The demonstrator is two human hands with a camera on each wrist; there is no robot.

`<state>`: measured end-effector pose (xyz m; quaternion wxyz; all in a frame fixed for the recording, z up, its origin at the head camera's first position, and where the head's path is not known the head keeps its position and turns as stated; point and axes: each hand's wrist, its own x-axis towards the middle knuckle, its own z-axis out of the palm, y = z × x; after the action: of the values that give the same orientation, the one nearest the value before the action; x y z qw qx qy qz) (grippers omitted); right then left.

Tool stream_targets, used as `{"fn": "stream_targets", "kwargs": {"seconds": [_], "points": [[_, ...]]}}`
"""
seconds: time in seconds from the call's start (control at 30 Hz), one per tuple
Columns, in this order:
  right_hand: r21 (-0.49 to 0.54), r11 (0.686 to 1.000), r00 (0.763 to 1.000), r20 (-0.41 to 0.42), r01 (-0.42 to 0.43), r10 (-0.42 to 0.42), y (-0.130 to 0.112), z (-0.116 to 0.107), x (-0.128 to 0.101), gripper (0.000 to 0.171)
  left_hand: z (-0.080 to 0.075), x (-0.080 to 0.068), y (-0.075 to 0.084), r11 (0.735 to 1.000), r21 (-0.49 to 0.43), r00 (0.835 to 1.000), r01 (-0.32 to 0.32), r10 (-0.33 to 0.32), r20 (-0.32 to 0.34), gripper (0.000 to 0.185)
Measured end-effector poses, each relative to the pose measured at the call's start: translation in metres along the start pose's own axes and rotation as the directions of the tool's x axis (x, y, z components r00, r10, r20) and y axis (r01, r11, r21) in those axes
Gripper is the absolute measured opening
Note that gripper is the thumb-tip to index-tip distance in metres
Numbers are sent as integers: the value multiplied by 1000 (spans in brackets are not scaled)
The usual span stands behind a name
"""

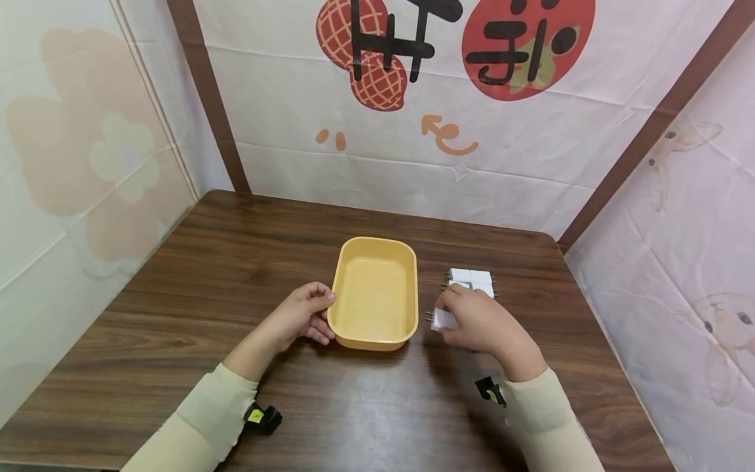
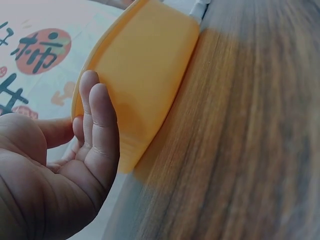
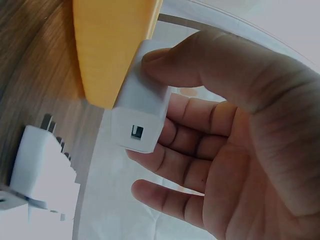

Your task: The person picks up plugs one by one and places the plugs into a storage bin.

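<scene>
Left hand (image 1: pixel 302 314) steadies the yellow tray (image 1: pixel 348 328). Right hand (image 1: pixel 480 322) pinches a white charger (image 1: pixel 442 320) beside the pile of chargers (image 1: pixel 472 278).

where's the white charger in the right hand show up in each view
Head: the white charger sits right of centre, under the right hand, beside the yellow tray.
Left wrist: not in it; only the left hand against the tray wall.
Right wrist: upper centre, pinched between thumb and fingers, its port facing the camera.
Shared landmark: the yellow tray, in all three views.

large black characters on backdrop cloth (image 1: pixel 472 164), unreadable
</scene>
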<state>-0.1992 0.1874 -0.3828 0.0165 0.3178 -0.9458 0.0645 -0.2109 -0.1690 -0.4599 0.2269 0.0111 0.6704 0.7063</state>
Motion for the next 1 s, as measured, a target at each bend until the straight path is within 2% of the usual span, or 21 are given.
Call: {"fn": "stream_targets", "kwargs": {"seconds": [0.23, 0.43, 0.7, 1.0], "points": [[29, 999, 1000, -2, 24, -24, -3, -8, 6, 32, 1, 1, 3, 1000, 0, 1000, -2, 2, 5, 31], [36, 996, 996, -34, 78, -77, -8, -12, 10, 30, 3, -2, 2, 1000, -7, 1000, 26, -26, -14, 28], [28, 995, 996, -14, 94, -94, -20, -16, 16, 30, 2, -8, -3, 1000, -11, 1000, 18, -18, -10, 29], [26, 995, 995, -10, 99, -98, -29, -19, 29, 30, 4, -5, 1, 1000, -14, 1000, 19, -19, -8, 25]]}}
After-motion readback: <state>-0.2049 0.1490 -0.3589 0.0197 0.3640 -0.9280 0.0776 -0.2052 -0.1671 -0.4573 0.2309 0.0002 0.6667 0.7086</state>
